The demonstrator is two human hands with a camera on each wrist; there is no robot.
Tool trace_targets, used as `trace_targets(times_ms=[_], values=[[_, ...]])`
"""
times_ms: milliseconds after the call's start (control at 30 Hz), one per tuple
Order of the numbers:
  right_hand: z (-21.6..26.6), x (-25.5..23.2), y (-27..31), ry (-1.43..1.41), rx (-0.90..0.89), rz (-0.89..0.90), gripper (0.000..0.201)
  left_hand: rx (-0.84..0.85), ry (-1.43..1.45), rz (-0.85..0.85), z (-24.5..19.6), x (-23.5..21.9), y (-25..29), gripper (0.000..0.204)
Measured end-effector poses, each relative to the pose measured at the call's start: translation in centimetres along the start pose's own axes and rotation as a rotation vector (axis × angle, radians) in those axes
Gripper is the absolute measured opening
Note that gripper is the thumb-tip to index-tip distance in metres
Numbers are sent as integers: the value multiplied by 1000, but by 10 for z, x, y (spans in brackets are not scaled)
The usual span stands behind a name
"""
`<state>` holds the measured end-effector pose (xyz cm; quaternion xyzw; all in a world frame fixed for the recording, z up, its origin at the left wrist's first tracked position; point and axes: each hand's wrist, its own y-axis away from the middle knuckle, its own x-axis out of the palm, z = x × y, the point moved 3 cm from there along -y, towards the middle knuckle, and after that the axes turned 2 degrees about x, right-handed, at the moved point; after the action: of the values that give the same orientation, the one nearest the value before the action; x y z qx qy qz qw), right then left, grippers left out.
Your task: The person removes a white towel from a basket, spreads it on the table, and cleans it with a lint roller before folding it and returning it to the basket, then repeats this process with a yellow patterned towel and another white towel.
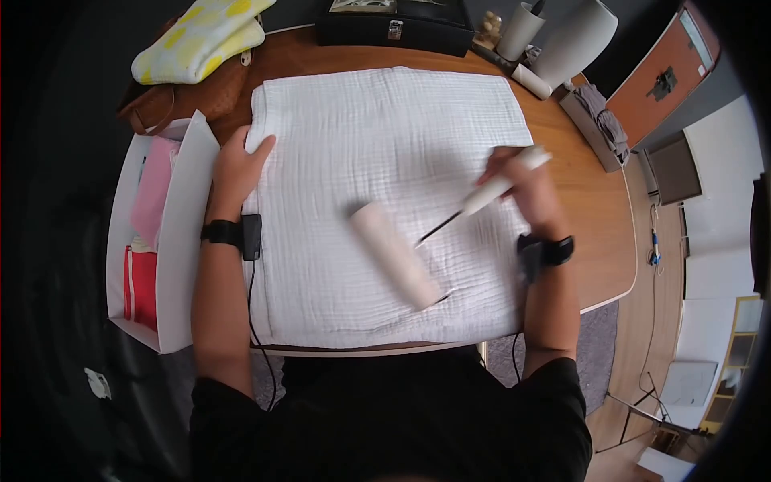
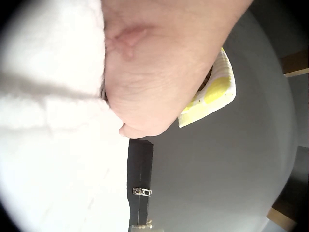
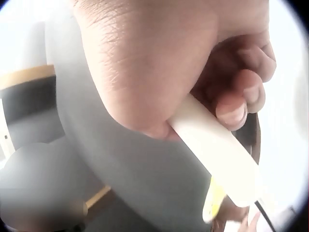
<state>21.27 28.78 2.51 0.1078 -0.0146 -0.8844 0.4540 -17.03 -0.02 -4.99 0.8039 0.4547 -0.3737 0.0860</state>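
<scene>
A white crinkled cloth (image 1: 321, 136) lies spread over the wooden table. My left hand (image 1: 238, 170) holds it at its left edge, thumb over the top; most of the fingers are hidden. In the left wrist view a ridge in the fabric (image 2: 43, 113) runs up to that hand. The right hand (image 1: 526, 186) grips the white handle (image 3: 212, 150) of a lint roller, fingers curled round it. Tilted over the lower middle of the cloth, the roller's pale cylinder (image 1: 396, 255) is blurred and joined to the handle by a thin dark rod.
Left of the cloth stands a white box (image 1: 189, 241) with pink and red fabric inside. Behind it, a yellow-and-white cloth (image 1: 197, 40) tops a brown bag (image 1: 209, 100). A black case (image 1: 393, 30) and white cylinders (image 1: 520, 32) line the back. A narrow bin (image 1: 590, 128) stands right.
</scene>
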Motion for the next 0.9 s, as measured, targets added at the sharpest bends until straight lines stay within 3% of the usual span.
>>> trace_targets(times_ms=[33,167,267,367,433,500,567,667,733,833,900], values=[[-3,-24,1,-86,-43,-195,26,-5,-8,0,-2,-1,1,54],[-63,-162,-18,-401,-126,-478,21,2,-44,-15,0,0,-1,54],[-91,-223,-4,-452,-54,-267,19,2,-73,-27,0,-2,0,55],[-63,-171,-1,-367,-43,-464,21,6,-49,-5,-2,0,0,55],[-38,-111,-4,-297,-47,-470,25,8,-33,-3,-2,0,-1,55],[-6,-47,6,-69,-2,-268,30,7,-28,-17,-3,1,0,53],[7,9,7,-7,51,95,31,3,-6,-18,-4,1,0,52],[14,76,15,3,47,485,31,-9,2,-15,-3,2,0,51],[19,86,19,52,56,617,30,-16,4,-6,-2,2,-2,51],[7,47,12,4,-29,508,30,-23,19,-2,-1,2,0,51],[-8,-7,4,-96,-59,293,27,-21,31,-16,-3,2,1,52]])
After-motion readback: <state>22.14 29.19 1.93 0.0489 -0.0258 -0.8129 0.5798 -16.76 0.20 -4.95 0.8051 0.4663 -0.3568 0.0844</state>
